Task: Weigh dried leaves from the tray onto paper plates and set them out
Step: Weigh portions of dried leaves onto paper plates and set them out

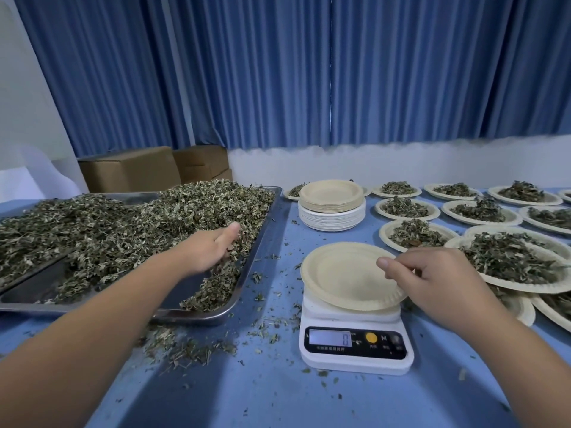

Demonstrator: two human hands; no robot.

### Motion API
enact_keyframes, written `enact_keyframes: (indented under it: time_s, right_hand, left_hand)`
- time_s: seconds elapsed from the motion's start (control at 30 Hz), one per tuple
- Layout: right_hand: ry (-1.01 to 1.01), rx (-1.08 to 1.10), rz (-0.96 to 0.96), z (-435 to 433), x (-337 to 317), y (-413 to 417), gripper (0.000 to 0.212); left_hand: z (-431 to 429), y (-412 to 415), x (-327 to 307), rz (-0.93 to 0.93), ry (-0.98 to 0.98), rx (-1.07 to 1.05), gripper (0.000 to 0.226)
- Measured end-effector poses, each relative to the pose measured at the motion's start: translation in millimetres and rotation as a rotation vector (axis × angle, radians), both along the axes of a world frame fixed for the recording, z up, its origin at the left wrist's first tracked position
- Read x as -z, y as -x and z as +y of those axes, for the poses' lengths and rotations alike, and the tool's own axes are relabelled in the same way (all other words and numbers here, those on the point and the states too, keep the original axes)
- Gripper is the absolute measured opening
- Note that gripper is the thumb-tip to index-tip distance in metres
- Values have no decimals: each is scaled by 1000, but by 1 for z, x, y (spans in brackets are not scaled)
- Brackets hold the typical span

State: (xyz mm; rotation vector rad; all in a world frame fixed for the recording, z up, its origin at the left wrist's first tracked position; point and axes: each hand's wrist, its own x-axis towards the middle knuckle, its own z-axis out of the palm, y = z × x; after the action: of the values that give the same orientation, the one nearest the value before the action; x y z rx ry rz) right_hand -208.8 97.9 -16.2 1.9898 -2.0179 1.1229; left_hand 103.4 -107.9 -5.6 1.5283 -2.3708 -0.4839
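A metal tray [247, 273] on the left holds a large heap of dried leaves [123, 223]. My left hand [210, 247] reaches into the heap near the tray's right side, its fingers buried in the leaves. A white digital scale [355, 347] stands in front of me, its display reading 0. An empty paper plate [343, 273] lies tilted on the scale. My right hand [432, 279] pinches this plate's right rim between thumb and fingers.
A stack of empty paper plates [332, 205] stands behind the scale. Several plates filled with leaves [509, 257] cover the right side of the blue table [278, 396]. Loose leaf bits [185, 347] lie scattered by the tray. Cardboard boxes [133, 168] sit at the back left.
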Motion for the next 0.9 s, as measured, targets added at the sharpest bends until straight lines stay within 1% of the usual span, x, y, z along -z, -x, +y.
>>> enact_keyframes:
  time_s: [0.03, 0.1, 0.17, 0.23, 0.27, 0.3, 0.4, 0.47, 0.57, 0.63, 0.77, 0.9]
  right_hand:
    - [5, -4, -13, 0, 0, 0, 67]
    - [7, -6, -28, 0, 0, -1, 56]
    - [-7, 1, -18, -1, 2, -1, 44]
    - [-20, 5, -3, -1, 3, -1, 39]
    - [-22, 5, -3, -2, 3, -1, 39]
    - [-21, 6, -8, -2, 4, 0, 39]
    - [-18, 9, -29, -3, 4, 1, 40]
    - [-17, 5, -37, -3, 4, 1, 39]
    - [11, -4, -51, -3, 6, 1, 39]
    - [33, -6, -63, -3, 7, 1, 38]
    - [28, -13, -80, -4, 7, 2, 39]
    - [33, -6, -103, -4, 8, 2, 39]
  left_hand:
    - [2, 0, -1, 29, 22, -15, 108]
    - [9, 3, 3, 1, 9, 2, 101]
    - [18, 6, 9, -69, -114, 48, 97]
    - [25, 6, 14, -93, -254, 43, 97]
    - [28, 5, 15, -93, -279, 38, 98]
    - [30, 3, 14, -89, -267, 45, 97]
    - [39, -3, 9, -52, -135, 64, 90]
    - [45, -8, 7, -87, -88, 68, 86]
    - [56, -17, 10, -257, -189, 111, 90]
    - [62, -20, 13, -324, -240, 124, 94]
    - [76, -23, 16, -331, -202, 125, 97]
    - [91, -28, 20, -317, -84, 133, 86]
